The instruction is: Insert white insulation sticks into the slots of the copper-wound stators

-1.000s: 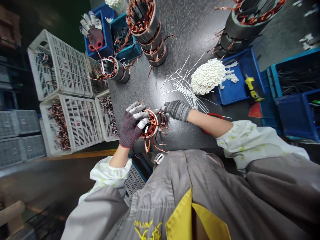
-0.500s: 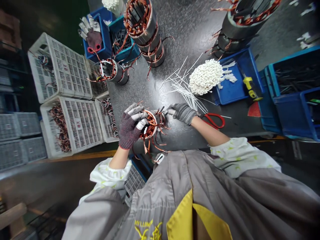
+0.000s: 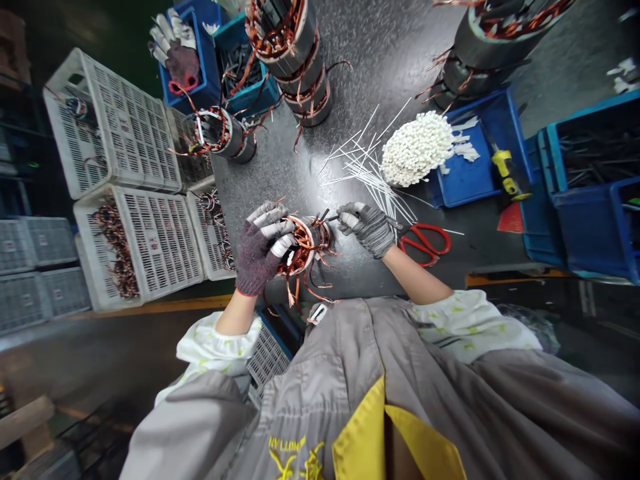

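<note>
A motor stator with copper windings [image 3: 303, 250] lies on its side on the dark table, with loose wire ends trailing toward me. My left hand [image 3: 261, 250], in a dark knitted glove with pale fingertips, is wrapped over the stator's left end. Just off its right end, my right hand [image 3: 366, 228], in a grey glove, is closed in a pinch. A thin black strip [image 3: 331, 218] runs from those fingertips toward the stator; whether its tip is inside the core I cannot tell. Red-handled scissors [image 3: 425, 243] lie beside my right wrist.
White sticks [image 3: 367, 170] lie scattered beyond my hands, beside a dense white bundle [image 3: 417, 148]. Stacked stators [image 3: 309, 73] stand at the back, a smaller one [image 3: 225, 137] to the left. A blue bin [image 3: 463, 193] holds a yellow-handled tool [image 3: 506, 172]. White crates [image 3: 160, 240] flank the left.
My right hand has shifted slightly and turned, its fingers curling in more, with the black strip now showing at the fingertips. My left hand stays on the stator. The view has shifted a little.
</note>
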Action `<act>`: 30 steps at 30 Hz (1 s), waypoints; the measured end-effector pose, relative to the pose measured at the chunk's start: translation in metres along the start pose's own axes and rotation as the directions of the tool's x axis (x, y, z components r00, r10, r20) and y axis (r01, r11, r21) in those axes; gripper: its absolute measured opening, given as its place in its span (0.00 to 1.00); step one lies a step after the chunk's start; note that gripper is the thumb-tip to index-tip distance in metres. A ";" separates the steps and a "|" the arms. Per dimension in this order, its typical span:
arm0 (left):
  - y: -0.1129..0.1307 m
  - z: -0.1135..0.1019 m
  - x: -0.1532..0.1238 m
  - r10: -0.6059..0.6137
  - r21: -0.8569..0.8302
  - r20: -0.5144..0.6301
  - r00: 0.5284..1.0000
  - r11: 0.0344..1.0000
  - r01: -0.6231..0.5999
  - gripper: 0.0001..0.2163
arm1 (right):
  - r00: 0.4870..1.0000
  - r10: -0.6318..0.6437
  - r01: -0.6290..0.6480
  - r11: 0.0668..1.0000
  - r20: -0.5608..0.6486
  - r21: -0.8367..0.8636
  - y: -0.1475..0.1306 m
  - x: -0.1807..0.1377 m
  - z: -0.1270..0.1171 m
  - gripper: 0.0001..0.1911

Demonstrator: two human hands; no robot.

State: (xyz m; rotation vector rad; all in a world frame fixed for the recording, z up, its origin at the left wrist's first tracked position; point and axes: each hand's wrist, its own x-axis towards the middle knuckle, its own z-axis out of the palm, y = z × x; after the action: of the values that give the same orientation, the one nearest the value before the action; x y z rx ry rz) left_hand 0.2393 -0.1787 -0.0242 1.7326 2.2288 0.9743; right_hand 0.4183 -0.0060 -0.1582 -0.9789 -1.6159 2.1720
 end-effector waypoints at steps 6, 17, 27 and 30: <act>-0.001 0.000 -0.002 -0.023 0.027 0.012 1.000 0.999 0.022 0.11 | 0.993 -0.046 0.051 0.997 -0.111 0.049 0.012 0.002 0.009 0.21; -0.002 0.000 -0.004 -0.032 0.051 0.016 0.999 0.998 0.032 0.11 | 0.972 -0.132 0.143 0.989 -0.192 0.044 0.028 -0.004 0.012 0.24; -0.003 0.001 -0.004 -0.022 0.035 0.011 1.000 0.999 0.021 0.11 | 0.979 -0.143 0.110 0.971 -0.147 -0.212 0.031 0.001 0.017 0.18; -0.003 0.001 -0.004 -0.029 0.046 0.011 1.000 0.999 0.028 0.10 | 0.985 -0.171 0.172 0.928 0.031 -0.331 0.019 0.009 0.010 0.17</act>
State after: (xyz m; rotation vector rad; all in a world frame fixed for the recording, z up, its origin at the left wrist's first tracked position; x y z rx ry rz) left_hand 0.2384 -0.1828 -0.0278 1.7155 2.2795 0.9124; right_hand 0.4082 -0.0150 -0.1770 -0.8798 -2.0317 1.8216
